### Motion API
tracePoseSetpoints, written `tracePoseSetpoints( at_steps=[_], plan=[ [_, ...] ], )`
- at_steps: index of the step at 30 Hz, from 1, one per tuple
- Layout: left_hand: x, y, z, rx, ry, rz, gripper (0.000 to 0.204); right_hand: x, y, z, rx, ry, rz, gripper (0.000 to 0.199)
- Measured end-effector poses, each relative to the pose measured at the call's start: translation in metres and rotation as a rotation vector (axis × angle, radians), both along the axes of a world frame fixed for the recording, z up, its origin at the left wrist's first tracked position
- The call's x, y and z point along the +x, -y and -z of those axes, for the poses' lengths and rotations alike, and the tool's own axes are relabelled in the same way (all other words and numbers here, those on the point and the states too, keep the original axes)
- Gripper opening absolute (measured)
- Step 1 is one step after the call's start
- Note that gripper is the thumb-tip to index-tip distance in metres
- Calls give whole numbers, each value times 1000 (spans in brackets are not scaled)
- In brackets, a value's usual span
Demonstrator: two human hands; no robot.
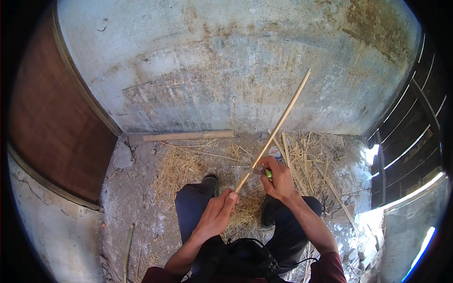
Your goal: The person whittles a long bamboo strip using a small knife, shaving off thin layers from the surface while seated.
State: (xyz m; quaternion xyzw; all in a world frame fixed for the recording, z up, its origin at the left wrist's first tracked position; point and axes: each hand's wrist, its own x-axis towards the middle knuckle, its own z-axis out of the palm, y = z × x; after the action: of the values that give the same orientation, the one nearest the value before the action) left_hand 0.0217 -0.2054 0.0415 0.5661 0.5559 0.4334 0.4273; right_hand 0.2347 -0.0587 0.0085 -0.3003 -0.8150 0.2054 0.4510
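A long, pale bamboo stick [285,113] slants up and to the right in front of me. My left hand [220,212] is closed round its lower end, with the thumb along the top. In my right hand [279,180] is a knife [268,174], its bright green handle showing between the fingers. The short blade lies across the stick a little above my left hand and appears to touch it. Part of the handle is hidden by my fingers.
Heaps of straw-coloured shavings [181,165] cover the floor between and around my legs. Split strips [330,181] lie to the right. A thick bamboo pole [188,136] rests along the stained wall [226,70]. A brown door [56,113] stands left, dark slatted boards [410,127] right.
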Motion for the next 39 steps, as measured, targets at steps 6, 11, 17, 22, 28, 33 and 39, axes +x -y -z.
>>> tracePoseSetpoints(
  at_steps=[6, 11, 17, 22, 28, 33, 39],
  plan=[
    [6, -4, -16, -21, -233, -57, 36, -1, 5, -5, 54, 131, 55, 19],
    [16, -9, -2, 132, -397, -101, 31, -6, 11, -9, 114, 246, 70, 20],
    [20, -16, 3, 110, -556, -119, 30, -7, 7, -3, 171, 291, 127, 24],
    [22, -22, 13, 95, -582, -130, 32, -7, 7, 1, 111, 370, 186, 21],
    [24, -22, 14, 93, -584, -123, 29, 1, -15, -1, 67, 381, 404, 14],
    [23, -11, 27, 38, -591, -117, 31, 6, -31, 1, 194, 329, 444, 10],
    [27, 1, 25, 24, -611, -100, 30, 26, -48, -1, 178, 319, 519, 8]
  ],
)
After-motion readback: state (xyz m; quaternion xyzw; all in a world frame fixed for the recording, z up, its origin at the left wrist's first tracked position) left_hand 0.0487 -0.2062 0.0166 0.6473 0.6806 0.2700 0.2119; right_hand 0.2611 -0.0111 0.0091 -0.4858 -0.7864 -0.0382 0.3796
